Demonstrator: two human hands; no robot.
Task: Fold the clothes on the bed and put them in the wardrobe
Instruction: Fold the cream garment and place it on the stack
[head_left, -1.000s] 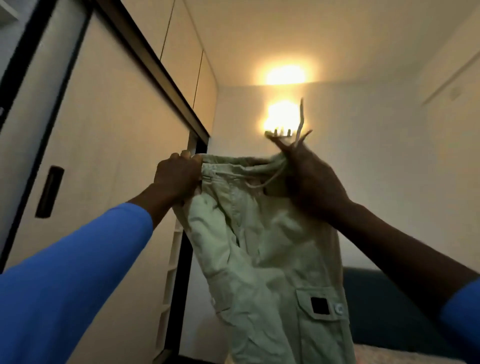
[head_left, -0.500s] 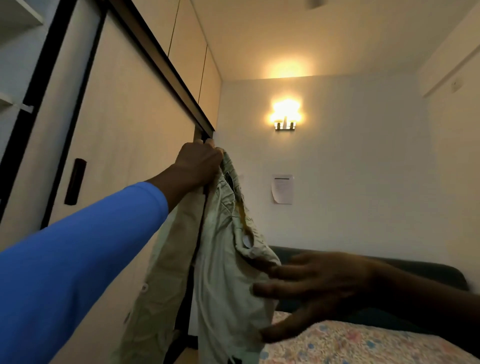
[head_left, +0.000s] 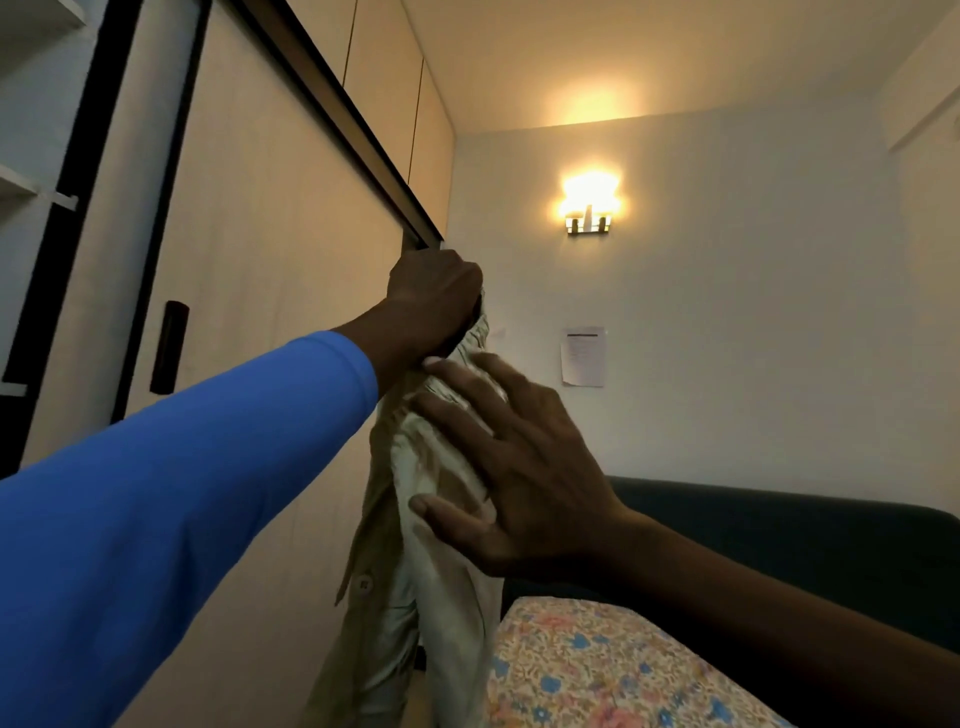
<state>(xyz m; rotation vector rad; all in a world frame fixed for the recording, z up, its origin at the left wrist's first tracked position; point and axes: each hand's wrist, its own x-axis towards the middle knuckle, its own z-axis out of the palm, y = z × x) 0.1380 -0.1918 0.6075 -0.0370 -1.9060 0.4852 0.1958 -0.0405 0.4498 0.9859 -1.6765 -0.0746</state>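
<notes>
- The left hand (head_left: 434, 301) is raised and closed in a fist around the top of a pale green pair of trousers (head_left: 441, 597), which hangs straight down from it in the air.
- The right hand (head_left: 524, 467) is open, with fingers (head_left: 457, 415) spread and laid flat against the upper part of the cloth, just under the left hand; the thumb touches the cloth lower down.
- The left arm, in a blue sleeve (head_left: 182, 509), crosses the lower left of the view and hides part of the wardrobe door (head_left: 270, 260) behind it.
- The wardrobe door is light wood with a dark frame and a dark vertical handle (head_left: 170, 346). At the far left, white shelves (head_left: 21, 182) are seen beside it.
- The trousers hang between the wardrobe door and the bed (head_left: 597, 670), which has a flowered cover.
- A dark headboard (head_left: 779, 540) stands behind the bed, against the wall.
- On the white wall a lit wall lamp (head_left: 588, 205) is mounted, and below it a sheet of paper (head_left: 584, 356) is fixed; its text is too small to read.
</notes>
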